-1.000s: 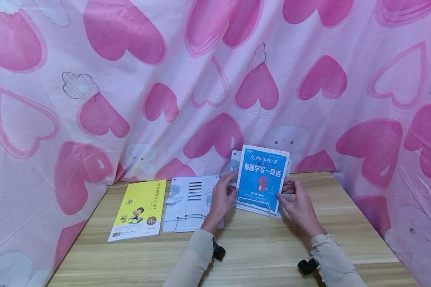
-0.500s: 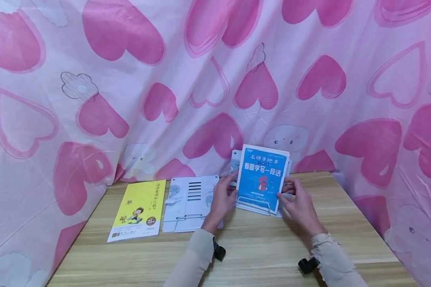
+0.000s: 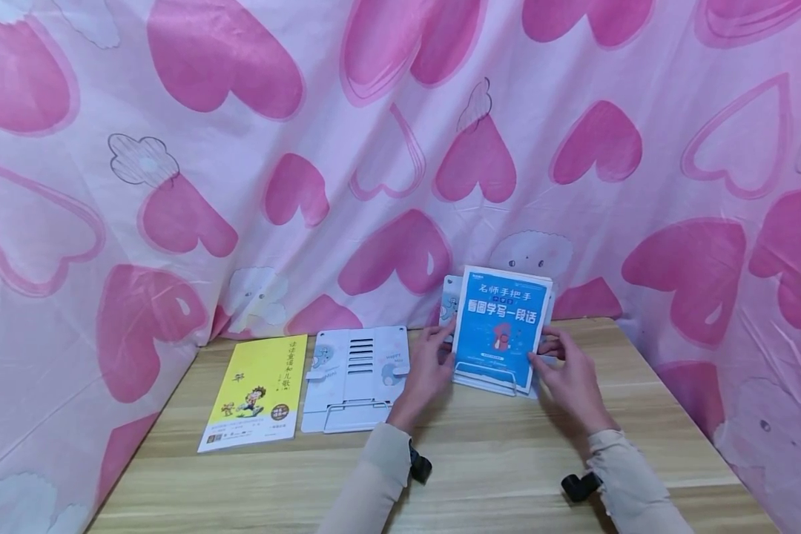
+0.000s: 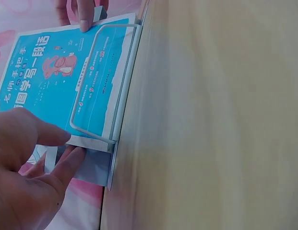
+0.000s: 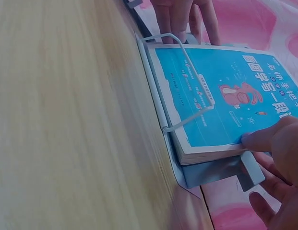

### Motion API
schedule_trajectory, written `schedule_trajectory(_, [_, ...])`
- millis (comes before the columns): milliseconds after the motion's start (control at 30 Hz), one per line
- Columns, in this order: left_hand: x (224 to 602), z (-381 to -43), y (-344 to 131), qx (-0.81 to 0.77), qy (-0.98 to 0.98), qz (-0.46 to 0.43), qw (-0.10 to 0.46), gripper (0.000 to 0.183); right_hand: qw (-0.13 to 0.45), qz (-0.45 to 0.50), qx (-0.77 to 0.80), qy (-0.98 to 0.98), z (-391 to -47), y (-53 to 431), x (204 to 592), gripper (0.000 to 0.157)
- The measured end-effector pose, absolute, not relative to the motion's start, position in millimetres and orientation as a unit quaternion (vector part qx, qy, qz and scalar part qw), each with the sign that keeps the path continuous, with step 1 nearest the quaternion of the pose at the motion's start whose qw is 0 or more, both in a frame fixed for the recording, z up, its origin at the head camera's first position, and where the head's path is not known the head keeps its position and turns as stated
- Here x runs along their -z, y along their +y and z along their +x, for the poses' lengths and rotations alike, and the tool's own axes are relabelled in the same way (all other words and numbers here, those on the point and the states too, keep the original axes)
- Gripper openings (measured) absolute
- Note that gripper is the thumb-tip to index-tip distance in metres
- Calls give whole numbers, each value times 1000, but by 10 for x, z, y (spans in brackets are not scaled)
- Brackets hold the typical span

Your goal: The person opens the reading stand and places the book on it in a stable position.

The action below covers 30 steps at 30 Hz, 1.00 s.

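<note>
A blue paperback book (image 3: 503, 326) leans back on a pale book stand (image 3: 450, 295) near the table's far edge. The stand's white wire page holder (image 4: 74, 103) crosses the lower front of the cover. At the left side, my left hand (image 3: 429, 374) grips the stand and book, thumb at the cover's edge and fingers behind. My right hand (image 3: 574, 382) holds the other side. Its thumb presses the cover's edge in the right wrist view, while its fingers reach behind a grey side tab (image 5: 252, 170). Most of the stand is hidden by the book.
Left of my hands, a second pale book stand (image 3: 390, 352) with slots lies on the wooden table (image 3: 494, 482). Beside it, further left, is a yellow book (image 3: 260, 371). A pink heart-patterned curtain (image 3: 387, 89) hangs right behind the table.
Both hands have shifted a little to the right together with the stand and blue book. More of the second stand's right side now shows. The yellow book stays put.
</note>
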State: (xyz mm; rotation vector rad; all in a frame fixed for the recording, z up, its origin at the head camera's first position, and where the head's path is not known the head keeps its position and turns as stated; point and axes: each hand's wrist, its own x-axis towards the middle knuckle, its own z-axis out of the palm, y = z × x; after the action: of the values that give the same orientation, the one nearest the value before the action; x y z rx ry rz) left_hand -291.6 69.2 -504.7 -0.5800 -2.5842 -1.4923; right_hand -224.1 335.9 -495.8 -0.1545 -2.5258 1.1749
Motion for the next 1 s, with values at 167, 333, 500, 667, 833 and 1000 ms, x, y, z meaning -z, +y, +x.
schedule_trajectory(167, [5061, -2921, 744, 469, -858, -205, 50, 80, 177, -62, -417, -890, -2249, 3401, 4943, 60])
schedule_trajectory(333, [5060, -2916, 744, 477, -852, -212, 35, 82, 176, -62, -419, -889, -2243, 3419, 4937, 61])
schedule_trajectory(500, [5050, -2907, 724, 477, -852, -215, 15, 84, 175, -62, -419, -889, -2225, 3418, 4927, 60])
schedule_trajectory(667, [5025, -2888, 691, 479, -850, -220, 7, 83, 170, -69, -419, -889, -2212, 3407, 4903, 60])
schedule_trajectory(833, [5019, -2842, 584, 493, -836, -240, -12, 79, 168, -76, -414, -891, -2214, 3408, 4890, 60])
schedule_trajectory(1000, [5036, -2800, 403, 499, -825, -266, -11, 73, 164, -79, -410, -894, -2214, 3414, 4897, 60])
